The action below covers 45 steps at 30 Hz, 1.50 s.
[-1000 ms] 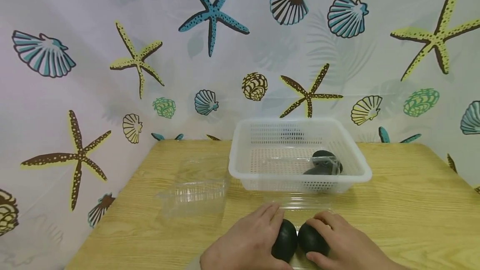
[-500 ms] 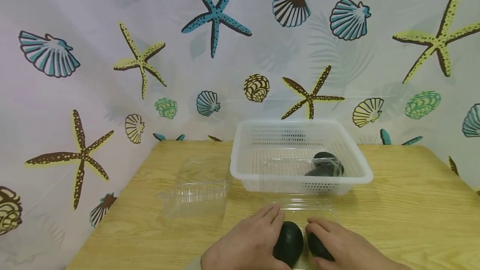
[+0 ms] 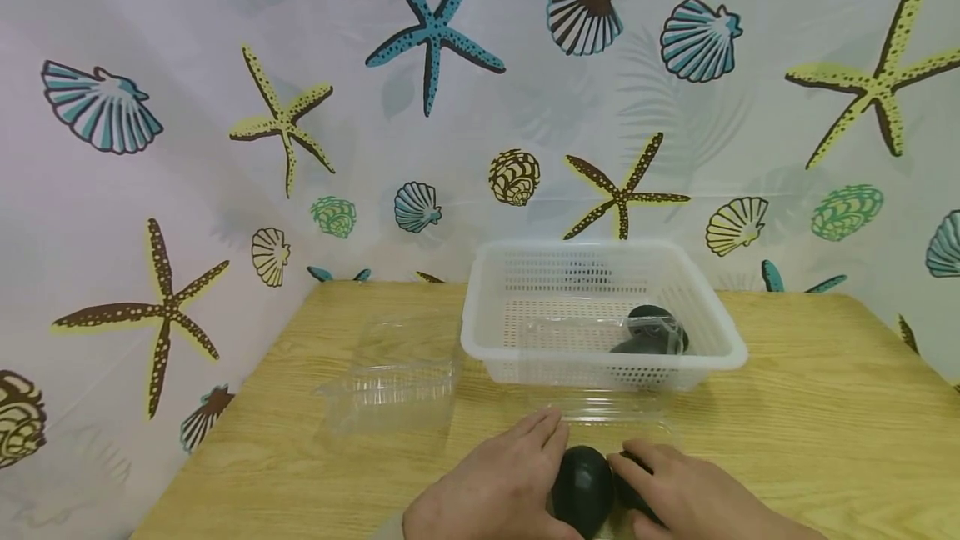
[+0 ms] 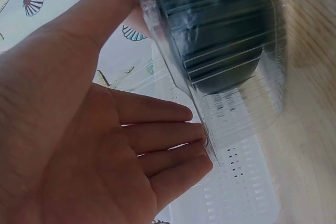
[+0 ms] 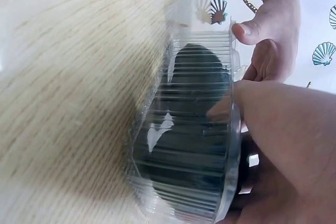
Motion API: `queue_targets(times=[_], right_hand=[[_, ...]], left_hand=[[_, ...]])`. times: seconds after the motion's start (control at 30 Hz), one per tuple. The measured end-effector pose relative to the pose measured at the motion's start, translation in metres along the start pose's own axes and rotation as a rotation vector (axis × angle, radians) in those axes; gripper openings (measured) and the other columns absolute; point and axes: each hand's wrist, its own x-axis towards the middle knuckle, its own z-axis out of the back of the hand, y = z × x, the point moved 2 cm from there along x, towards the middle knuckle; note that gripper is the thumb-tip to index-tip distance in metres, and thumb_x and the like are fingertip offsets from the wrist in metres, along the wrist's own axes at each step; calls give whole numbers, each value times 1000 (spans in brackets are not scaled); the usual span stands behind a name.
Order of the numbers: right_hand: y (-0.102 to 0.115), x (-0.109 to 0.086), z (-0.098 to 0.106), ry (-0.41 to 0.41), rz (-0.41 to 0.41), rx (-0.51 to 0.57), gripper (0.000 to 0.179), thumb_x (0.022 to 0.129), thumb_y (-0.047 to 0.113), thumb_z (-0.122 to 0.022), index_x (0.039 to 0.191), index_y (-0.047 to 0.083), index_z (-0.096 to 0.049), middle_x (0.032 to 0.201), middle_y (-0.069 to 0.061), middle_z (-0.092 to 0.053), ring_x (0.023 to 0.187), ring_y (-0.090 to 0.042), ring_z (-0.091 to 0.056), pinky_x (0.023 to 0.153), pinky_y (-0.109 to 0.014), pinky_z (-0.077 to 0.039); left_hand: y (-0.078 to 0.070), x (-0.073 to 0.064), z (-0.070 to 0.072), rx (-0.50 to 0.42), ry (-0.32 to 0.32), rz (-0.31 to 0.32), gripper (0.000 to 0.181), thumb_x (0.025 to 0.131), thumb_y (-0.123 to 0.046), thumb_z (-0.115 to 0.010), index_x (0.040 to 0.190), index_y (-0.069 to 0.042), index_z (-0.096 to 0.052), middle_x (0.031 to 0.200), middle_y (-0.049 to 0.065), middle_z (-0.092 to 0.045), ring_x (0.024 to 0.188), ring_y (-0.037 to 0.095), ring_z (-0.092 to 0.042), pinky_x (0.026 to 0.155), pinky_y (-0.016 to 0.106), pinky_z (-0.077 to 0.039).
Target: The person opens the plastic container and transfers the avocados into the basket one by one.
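Observation:
Two smooth, dark egg-shaped objects sit side by side in a clear plastic clamshell box (image 4: 247, 124) with its lid (image 3: 592, 407) raised behind. My left hand (image 3: 495, 482) lies along the box's left side, its fingers straight; in the left wrist view the fingertips touch the outside of the wall. Right of it is the left dark object (image 3: 582, 490). My right hand (image 3: 690, 490) reaches into the box with curled fingers round the right dark object (image 3: 635, 497), mostly covering it. The right wrist view shows dark surface (image 5: 184, 114) through the ribbed wall.
Behind the box stands a white perforated basket (image 3: 487, 352) with more dark egg-shaped objects (image 3: 648, 332) at its right side. Another clear clamshell (image 3: 401, 390) lies open on the wooden table (image 3: 277, 440) at the left. A patterned curtain (image 3: 450, 132) hangs at the back.
The left dark object has shifted slightly right. My right hand has changed its hold and now covers more of the right dark object. My left hand has stayed nearly still.

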Motion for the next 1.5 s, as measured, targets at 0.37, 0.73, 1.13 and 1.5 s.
queue_targets(times=[0.37, 0.73, 1.13, 1.5], right_hand=[[-4, 1, 2, 49, 17, 68, 50, 90, 46, -69, 130, 17, -62, 125, -13, -60, 94, -27, -66, 66, -34, -57], [-7, -4, 16, 37, -119, 192, 68, 88, 49, -70, 138, 5, -56, 137, -14, -59, 112, -34, -65, 83, -47, -58], [-24, -20, 31, -89, -102, 216, 60, 95, 47, -63, 140, 8, -54, 135, -8, -60, 102, -11, -63, 75, -27, -56], [-45, -36, 53, -222, -136, 248, 48, 95, 30, -67, 139, 15, -53, 121, -2, -66, 90, 4, -55, 64, -21, -48]], left_hand=[[0, -1, 3, -35, 6, 6, 101, 82, -70, -64, 154, -6, -33, 160, 9, -34, 148, 18, -33, 114, 29, -40], [0, 2, 0, -74, 4, 5, 104, 80, -70, -66, 153, -3, -33, 160, 12, -33, 149, 20, -32, 115, 29, -38], [-1, -2, -3, -144, -58, 81, 107, 74, -67, -75, 151, -3, -36, 157, 9, -37, 143, 18, -39, 109, 28, -45], [3, -1, -2, -142, -113, 31, 107, 72, -69, -75, 147, -2, -40, 151, 9, -44, 139, 19, -44, 105, 27, -48]])
